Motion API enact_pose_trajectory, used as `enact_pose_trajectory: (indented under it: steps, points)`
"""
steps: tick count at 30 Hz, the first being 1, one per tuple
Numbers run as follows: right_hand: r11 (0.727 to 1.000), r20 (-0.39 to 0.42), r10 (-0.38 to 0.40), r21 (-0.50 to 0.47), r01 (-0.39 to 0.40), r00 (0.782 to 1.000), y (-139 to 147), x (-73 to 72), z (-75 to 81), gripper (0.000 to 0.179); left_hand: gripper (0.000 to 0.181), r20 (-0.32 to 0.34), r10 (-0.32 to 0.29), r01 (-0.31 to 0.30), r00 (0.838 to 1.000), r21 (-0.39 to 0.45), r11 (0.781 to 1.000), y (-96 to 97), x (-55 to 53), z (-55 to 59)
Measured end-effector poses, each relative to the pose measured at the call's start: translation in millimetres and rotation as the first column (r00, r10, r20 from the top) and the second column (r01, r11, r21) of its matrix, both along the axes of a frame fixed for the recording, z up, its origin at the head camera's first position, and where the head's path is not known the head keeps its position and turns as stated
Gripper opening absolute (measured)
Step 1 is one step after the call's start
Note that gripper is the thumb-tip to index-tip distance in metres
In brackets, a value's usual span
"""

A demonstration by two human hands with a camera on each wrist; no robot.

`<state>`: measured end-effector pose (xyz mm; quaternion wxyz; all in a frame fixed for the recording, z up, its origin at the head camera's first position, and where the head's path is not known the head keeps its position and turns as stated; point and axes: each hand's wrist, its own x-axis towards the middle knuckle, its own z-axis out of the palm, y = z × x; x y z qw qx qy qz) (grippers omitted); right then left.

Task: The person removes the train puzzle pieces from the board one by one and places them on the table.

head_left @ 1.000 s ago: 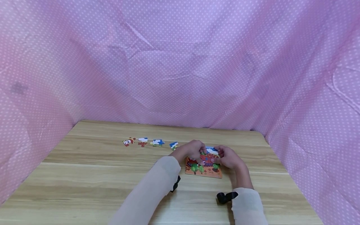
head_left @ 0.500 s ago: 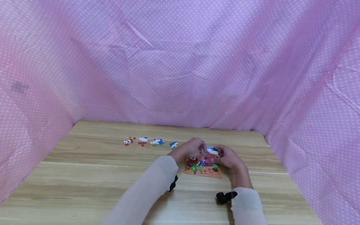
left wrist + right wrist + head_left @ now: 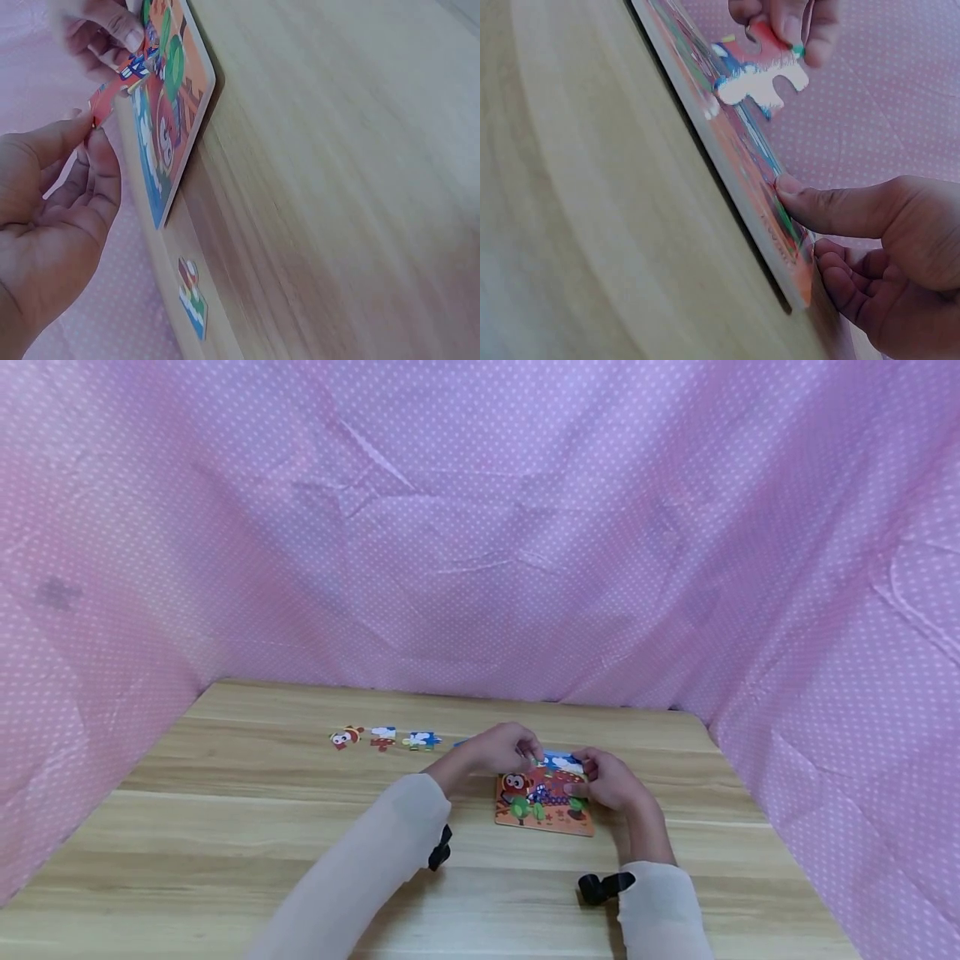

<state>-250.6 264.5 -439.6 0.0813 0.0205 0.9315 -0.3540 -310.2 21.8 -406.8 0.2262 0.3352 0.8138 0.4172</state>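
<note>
My left hand (image 3: 506, 750) pinches a jigsaw piece (image 3: 761, 71) between thumb and fingertips. That red, blue and yellow piece is tilted, held over the upper left part of a jigsaw puzzle board (image 3: 543, 817). The board lies on the table and shows a red cartoon character, green plants and blue sky. At its right side, my right hand (image 3: 609, 779) grips the board, thumb on the picture (image 3: 791, 196) and fingers curled at the edge. In the left wrist view, the right hand (image 3: 101, 34) appears beyond the held piece (image 3: 103, 103).
Loose jigsaw pieces lie in a row left of the board: a face piece (image 3: 347, 737), a cloud-and-red piece (image 3: 383, 737) and a blue-and-white piece (image 3: 422, 741). Another piece (image 3: 193, 298) is mostly covered by my left wrist in the head view. Pink dotted cloth (image 3: 480, 568) surrounds the wooden table (image 3: 262, 827).
My left hand has moved left and away from the board's middle with the piece, uncovering more of the picture. Its wrist now covers the nearest loose piece. The right hand stays put.
</note>
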Motion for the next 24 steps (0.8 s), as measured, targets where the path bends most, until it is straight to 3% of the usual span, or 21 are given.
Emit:
enact_pose_trajectory:
  steps: [5, 9, 16, 24]
  points:
    - [1.000, 0.011, -0.019, -0.007, 0.019, 1.000, -1, 1.0, 0.5, 0.058, 0.014, -0.003, 0.008, -0.008, 1.000, 0.012, 1.000, -15.5, -1.2, 5.3]
    - [1.000, 0.018, -0.029, -0.012, 0.029, 0.999, 0, 1.5, 0.0, 0.056, 0.013, -0.057, 0.015, -0.015, 0.998, 0.007, 1.000, -29.3, -5.6, 6.4]
    - [0.999, 0.022, -0.031, -0.031, 0.032, 0.999, 1, 2.9, -1.0, 0.054, 0.013, 0.022, 0.056, -0.057, 0.998, 0.059, 0.997, -59.9, -11.2, 8.2]
    - [0.999, 0.019, -0.031, -0.023, 0.031, 0.999, -1, 3.7, -0.5, 0.053, 0.018, -0.006, 0.137, -0.136, 0.991, 0.061, 0.989, -104.8, -14.8, 10.7]
